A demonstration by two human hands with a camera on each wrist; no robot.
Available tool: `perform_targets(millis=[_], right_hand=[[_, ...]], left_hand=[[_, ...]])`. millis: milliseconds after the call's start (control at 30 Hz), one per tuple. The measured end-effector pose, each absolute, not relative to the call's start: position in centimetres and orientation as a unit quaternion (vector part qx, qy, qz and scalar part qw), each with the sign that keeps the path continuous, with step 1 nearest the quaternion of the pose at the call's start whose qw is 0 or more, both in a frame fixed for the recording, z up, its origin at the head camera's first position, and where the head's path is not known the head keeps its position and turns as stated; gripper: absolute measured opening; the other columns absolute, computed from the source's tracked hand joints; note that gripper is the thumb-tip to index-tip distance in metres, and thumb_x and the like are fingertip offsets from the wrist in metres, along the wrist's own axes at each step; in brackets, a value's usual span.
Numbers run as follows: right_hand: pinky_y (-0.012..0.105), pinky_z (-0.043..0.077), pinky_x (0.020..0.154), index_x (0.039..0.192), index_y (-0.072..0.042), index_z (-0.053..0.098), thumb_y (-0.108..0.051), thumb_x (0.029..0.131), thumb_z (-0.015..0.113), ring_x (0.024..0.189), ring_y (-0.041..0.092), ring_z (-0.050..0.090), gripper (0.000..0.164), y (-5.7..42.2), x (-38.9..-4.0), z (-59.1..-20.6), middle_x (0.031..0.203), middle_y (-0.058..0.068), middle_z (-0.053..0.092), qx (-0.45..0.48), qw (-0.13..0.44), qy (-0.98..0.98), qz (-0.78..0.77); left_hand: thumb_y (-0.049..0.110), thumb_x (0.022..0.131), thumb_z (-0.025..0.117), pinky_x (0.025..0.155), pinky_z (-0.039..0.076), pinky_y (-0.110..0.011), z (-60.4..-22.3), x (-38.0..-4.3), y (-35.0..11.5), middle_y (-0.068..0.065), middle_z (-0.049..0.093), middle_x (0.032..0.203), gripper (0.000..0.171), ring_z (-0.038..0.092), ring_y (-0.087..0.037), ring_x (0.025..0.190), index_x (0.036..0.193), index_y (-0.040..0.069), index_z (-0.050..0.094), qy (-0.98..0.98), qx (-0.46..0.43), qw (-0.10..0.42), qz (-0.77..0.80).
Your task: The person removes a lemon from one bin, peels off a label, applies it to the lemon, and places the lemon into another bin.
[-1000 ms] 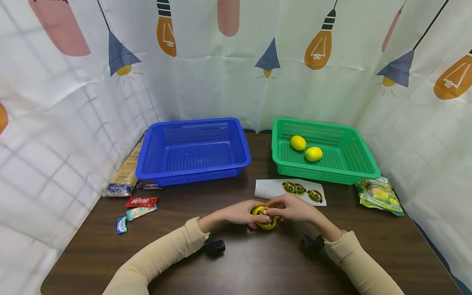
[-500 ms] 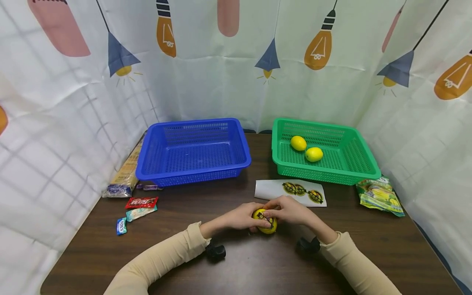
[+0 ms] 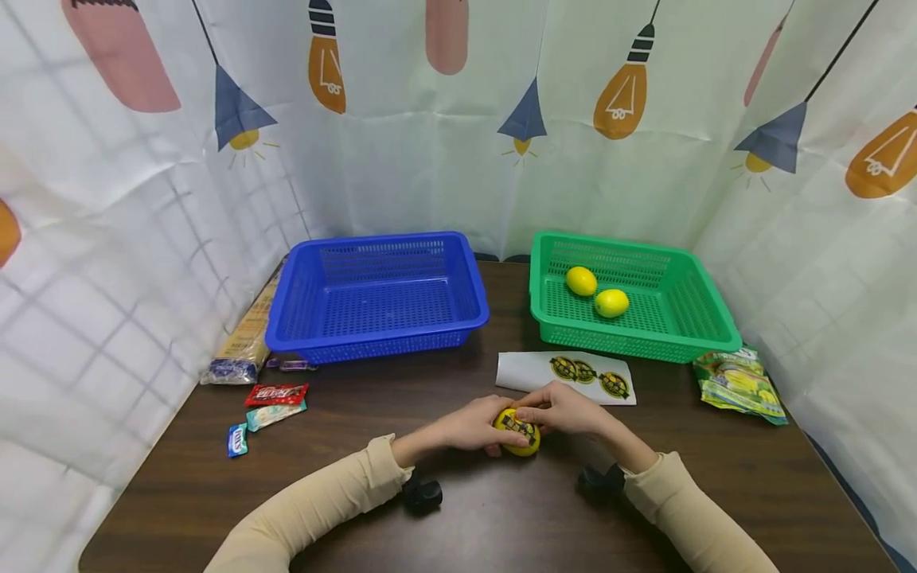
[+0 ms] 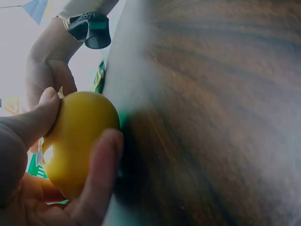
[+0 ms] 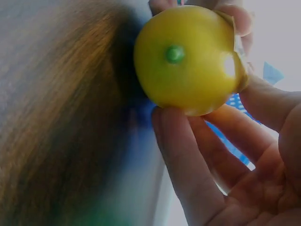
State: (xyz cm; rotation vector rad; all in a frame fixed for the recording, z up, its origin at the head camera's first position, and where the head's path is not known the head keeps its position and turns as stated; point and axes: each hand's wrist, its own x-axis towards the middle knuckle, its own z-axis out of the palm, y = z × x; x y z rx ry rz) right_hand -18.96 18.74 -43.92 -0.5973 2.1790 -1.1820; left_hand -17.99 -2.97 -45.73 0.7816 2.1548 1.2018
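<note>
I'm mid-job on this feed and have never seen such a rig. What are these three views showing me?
There is no machine here: a person is working bare-handed. The wide picture is from a head camera, looking forward and down; each close-up is from one wrist's camera, so the table looks tipped there. The left hand and right hand hold one lemon between them, with a dark-printed sticker on it. Farther back stand a blue basket and a green basket, which holds two more lemons. In front of the green basket lies a white sheet with similar stickers. To the left lie small packets.
</note>
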Motion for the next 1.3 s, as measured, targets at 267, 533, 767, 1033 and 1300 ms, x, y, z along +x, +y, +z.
perform_targets(millis=[267,533,767,1033,1300], right_hand=[[0.029,0.061,0.079,0.138,0.001,0.057,-0.032,0.097,0.064,0.092,0.006,0.064,0.052,19.2,-18.8,-44.0,0.133,0.021,0.064,-0.231,0.324,0.8,-0.45],[0.038,0.061,0.086,0.138,0.004,0.055,-0.032,0.098,0.062,0.1,0.011,0.068,0.053,19.8,-19.2,-44.5,0.137,0.028,0.059,-0.22,0.35,0.771,-0.484],[0.037,0.06,0.088,0.137,0.004,0.055,-0.03,0.1,0.059,0.104,0.009,0.067,0.051,20.1,-19.3,-44.9,0.14,0.03,0.055,-0.218,0.359,0.756,-0.502],[0.036,0.06,0.088,0.134,0.003,0.06,-0.029,0.101,0.058,0.107,0.012,0.069,0.046,20.6,-19.4,-44.8,0.139,0.027,0.058,-0.224,0.306,0.78,-0.498],[0.038,0.061,0.086,0.123,0.002,0.067,-0.033,0.101,0.058,0.101,0.025,0.07,0.042,22.3,-20.4,-43.0,0.123,0.023,0.066,-0.188,0.232,0.829,-0.473]], left_hand=[[0.036,0.092,0.071,0.051,0.053,-0.022,-46.0,-17.6,-3.0,-0.005,0.058,0.096,0.043,0.061,-0.008,0.058,0.127,0.014,0.059,0.814,0.287,0.248,0.441],[0.038,0.086,0.077,0.058,0.053,-0.02,-45.9,-17.5,-3.0,-0.006,0.056,0.101,0.044,0.059,-0.006,0.064,0.121,0.016,0.06,0.828,0.296,0.221,0.422],[0.042,0.086,0.076,0.069,0.049,-0.017,-45.8,-17.6,-3.2,-0.002,0.058,0.104,0.051,0.052,-0.004,0.085,0.127,0.017,0.058,0.842,0.323,0.206,0.379],[0.054,0.085,0.072,0.082,0.047,-0.02,-45.0,-17.8,-4.1,-0.002,0.059,0.127,0.075,0.054,-0.008,0.104,0.148,0.023,0.045,0.873,0.346,0.174,0.296],[0.041,0.067,0.092,0.108,0.046,-0.032,-45.5,-18.6,-4.0,0.0,0.056,0.139,0.097,0.054,-0.014,0.124,0.149,0.023,0.044,0.847,0.424,0.117,0.298]])
